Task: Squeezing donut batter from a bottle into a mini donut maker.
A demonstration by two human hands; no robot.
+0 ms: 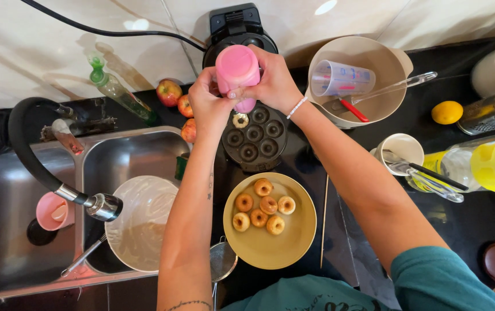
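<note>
From the head camera, both hands met over the black mini-doughnut maker (254, 137) at the back of the counter (478, 219). The right hand (273, 80) was closed around a pink squeeze bottle (238, 74), and the left hand (208, 101) gripped the same bottle from the other side. The bottle's long axis ran steeply downward, nozzle end lowest, directly above the wells nearest the open lid. One well (240, 120) just under the nozzle already held pale batter; the other wells looked dark and unfilled. So the moulds lay straight below the hands, not to either side. Nearer the person, a yellow plate (293, 242) carried six small browned doughnuts (263, 205).
</note>
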